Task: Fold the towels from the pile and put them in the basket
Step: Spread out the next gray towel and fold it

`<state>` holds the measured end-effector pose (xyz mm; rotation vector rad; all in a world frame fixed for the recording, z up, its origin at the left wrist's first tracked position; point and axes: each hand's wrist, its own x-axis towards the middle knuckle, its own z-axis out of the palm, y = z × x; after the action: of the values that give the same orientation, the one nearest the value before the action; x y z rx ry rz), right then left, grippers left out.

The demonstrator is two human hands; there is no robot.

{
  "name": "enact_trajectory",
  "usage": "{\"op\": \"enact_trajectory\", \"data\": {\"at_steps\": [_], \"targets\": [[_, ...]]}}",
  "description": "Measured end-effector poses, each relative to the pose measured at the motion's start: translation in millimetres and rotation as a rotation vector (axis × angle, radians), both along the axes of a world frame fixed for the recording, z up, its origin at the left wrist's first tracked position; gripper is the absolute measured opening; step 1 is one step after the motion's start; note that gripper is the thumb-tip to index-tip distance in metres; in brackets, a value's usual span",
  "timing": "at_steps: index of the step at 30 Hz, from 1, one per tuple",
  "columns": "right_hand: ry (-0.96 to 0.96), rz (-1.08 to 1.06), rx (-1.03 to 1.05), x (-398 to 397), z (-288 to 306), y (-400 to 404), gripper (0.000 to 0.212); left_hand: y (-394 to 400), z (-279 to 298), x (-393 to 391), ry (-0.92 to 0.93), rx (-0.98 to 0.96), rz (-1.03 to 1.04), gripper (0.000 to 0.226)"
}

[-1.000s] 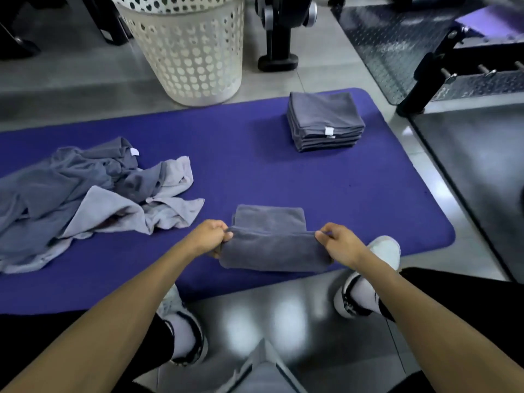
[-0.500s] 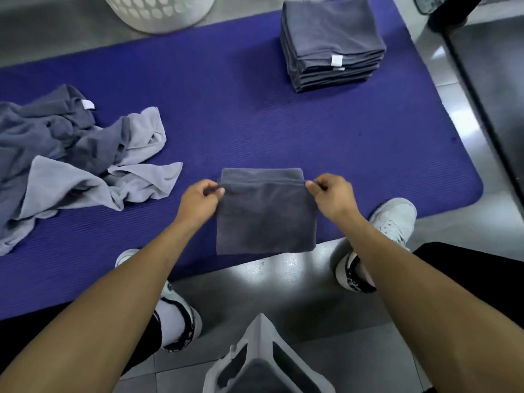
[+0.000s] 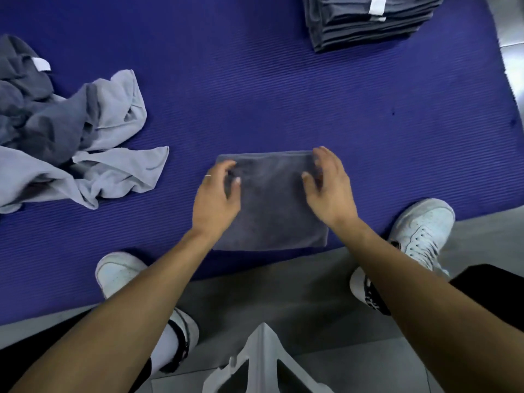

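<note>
A dark grey towel [image 3: 272, 205], folded into a flat rectangle, lies on the purple mat [image 3: 283, 89] near its front edge. My left hand [image 3: 217, 194] rests over the towel's left side with fingers spread and loosely bent. My right hand [image 3: 330, 185] hovers over or touches its right side, fingers relaxed and apart. Neither hand grips the cloth. A pile of loose grey towels [image 3: 65, 137] lies crumpled at the left. A stack of folded dark towels [image 3: 365, 21] sits at the top right. The basket is out of view.
My two white shoes [image 3: 419, 225] [image 3: 119, 273] stand at the mat's front edge on the grey floor [image 3: 283, 296]. A white plastic object [image 3: 263, 364] juts up at the bottom centre.
Both hands have let go of the towel's top corners and now lie open over its sides. The towel lies flat on the mat. The view has tilted down, hiding the basket.
</note>
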<state>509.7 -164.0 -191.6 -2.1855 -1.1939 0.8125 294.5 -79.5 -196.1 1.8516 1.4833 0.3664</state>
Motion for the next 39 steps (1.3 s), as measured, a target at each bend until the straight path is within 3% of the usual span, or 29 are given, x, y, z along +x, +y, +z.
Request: {"op": "enact_trajectory", "data": {"at_steps": [2,4,7,12,15,17,20,23,25,31,35,39], "targets": [[-0.179,0.255,0.061,-14,-14,-9,0.054,-14,-15,2,0.191,0.186,-0.32,0.046],[-0.261,0.426,0.013,-25,-31,-14,0.058,-22,-36,1,0.359,0.247,-0.485,0.057],[-0.385,0.557,-0.076,-26,-54,-24,0.065,-25,-55,-8,0.514,0.244,-0.503,0.064],[-0.518,0.576,-0.114,-17,-65,-22,0.071,-16,-59,-14,0.564,0.174,-0.4,0.066],[-0.535,0.569,-0.132,-20,-63,-22,0.07,-15,-54,-12,0.482,0.106,-0.392,0.064],[-0.534,0.571,-0.145,-21,-60,-23,0.069,-14,-45,-16,0.318,0.056,-0.337,0.063],[-0.493,0.553,-0.153,-26,-53,-23,0.066,-19,-20,-17,0.04,-0.073,0.03,0.064],[-0.399,0.494,-0.149,-32,-44,-23,0.065,-15,-4,-7,0.041,-0.332,0.427,0.069],[-0.352,0.453,-0.161,-35,-37,-22,0.065,-6,-5,-7,0.056,-0.485,0.542,0.07],[-0.22,0.366,-0.147,-36,-10,-23,0.059,0,11,-16,-0.029,-0.866,0.442,0.045],[-0.148,0.294,-0.139,-31,15,-34,0.05,-8,33,-15,-0.117,-0.859,0.358,0.041],[-0.077,0.234,0.037,-32,43,-47,0.04,-8,69,-9,-0.236,-0.831,0.284,0.046]]}}
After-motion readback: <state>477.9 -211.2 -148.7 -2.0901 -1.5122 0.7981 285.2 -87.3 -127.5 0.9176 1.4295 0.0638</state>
